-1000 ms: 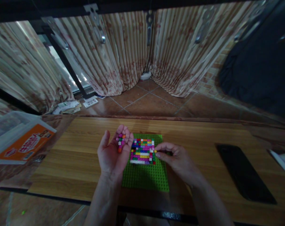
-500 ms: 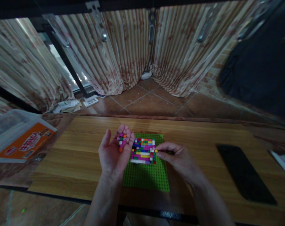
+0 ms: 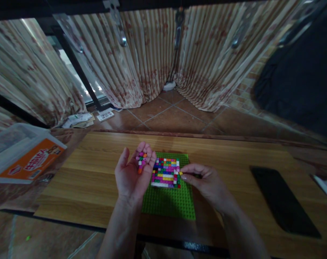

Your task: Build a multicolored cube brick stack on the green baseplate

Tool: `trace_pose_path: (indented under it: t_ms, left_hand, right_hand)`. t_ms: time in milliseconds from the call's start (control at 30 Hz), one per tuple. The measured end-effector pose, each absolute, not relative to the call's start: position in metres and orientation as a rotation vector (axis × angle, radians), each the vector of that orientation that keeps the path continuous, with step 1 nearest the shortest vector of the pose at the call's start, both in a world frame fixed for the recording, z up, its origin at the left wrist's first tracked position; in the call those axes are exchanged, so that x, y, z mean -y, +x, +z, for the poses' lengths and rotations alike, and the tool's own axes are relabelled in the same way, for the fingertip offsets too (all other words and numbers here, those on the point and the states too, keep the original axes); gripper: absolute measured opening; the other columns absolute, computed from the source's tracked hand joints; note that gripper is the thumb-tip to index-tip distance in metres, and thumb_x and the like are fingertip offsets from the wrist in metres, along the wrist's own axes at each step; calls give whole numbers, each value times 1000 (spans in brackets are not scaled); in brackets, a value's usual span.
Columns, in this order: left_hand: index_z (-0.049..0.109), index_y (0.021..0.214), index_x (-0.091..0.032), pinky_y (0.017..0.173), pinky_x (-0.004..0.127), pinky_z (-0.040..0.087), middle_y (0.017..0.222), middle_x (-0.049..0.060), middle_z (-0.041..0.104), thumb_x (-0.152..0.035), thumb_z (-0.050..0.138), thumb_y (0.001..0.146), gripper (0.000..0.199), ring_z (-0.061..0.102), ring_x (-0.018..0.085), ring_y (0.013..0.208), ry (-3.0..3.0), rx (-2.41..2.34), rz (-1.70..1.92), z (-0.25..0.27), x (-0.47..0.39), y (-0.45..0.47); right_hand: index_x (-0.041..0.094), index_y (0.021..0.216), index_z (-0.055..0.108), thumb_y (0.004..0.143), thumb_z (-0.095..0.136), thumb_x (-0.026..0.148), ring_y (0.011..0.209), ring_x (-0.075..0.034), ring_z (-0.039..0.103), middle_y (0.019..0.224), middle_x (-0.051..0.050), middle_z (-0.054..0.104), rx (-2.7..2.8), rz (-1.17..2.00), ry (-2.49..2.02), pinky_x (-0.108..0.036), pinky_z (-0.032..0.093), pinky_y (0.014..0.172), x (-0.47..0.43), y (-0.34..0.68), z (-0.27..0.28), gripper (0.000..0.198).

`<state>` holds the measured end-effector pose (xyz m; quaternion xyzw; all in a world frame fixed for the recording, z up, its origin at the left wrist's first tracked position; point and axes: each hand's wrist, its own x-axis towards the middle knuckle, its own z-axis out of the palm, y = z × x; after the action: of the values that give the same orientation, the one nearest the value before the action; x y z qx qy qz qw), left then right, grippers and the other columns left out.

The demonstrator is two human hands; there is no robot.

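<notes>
My left hand (image 3: pixel 133 176) is palm up and cupped, with several small toy bricks (image 3: pixel 142 160) in pink, white, orange and green lying in it. Left of centre on the table, a green studded baseplate (image 3: pixel 169 205) carries a block of many-coloured bricks (image 3: pixel 166 174). The fingers of my left hand cover part of its left side. At the right edge of that block, my right hand (image 3: pixel 205 180) pinches a small yellow brick (image 3: pixel 181 173) between thumb and forefinger. Whether the yellow brick touches the block, I cannot tell.
A dark flat phone-like slab (image 3: pixel 283 201) lies on the wooden table (image 3: pixel 93 169) to the right, with white paper (image 3: pixel 325 189) beyond it. A clear plastic box (image 3: pixel 28 154) with an orange label stands at the left. Striped curtains (image 3: pixel 147 61) hang behind.
The view has shifted slightly, so everything sits a little further right. Both hands keep nearly the same pose, and the right still pinches the yellow brick.
</notes>
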<state>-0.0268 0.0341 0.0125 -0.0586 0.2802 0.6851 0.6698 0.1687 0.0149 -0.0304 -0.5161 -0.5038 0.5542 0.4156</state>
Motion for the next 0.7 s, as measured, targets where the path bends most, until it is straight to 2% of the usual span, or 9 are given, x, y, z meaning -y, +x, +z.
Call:
trace_pose_path:
  t_ms: [267, 700]
  left_hand:
    - [65, 103, -8, 86, 35, 53, 88, 12, 69, -34, 49, 90, 33, 68, 18, 84, -142, -621, 1544, 13, -33, -26]
    - [65, 101, -8, 85, 34, 53, 87, 11, 69, -35, 49, 90, 33, 68, 17, 83, -138, -628, 1536, 13, -34, -26]
  right_hand:
    - [23, 81, 72, 74, 72, 28, 76, -15, 65, 81, 1, 73, 1372, 1315, -1304, -29, 48, 75, -15, 172, -35, 9]
    - [24, 81, 74, 74, 73, 26, 77, -16, 65, 81, 0, 73, 1403, 1264, -1266, -29, 49, 74, -14, 173, -33, 7]
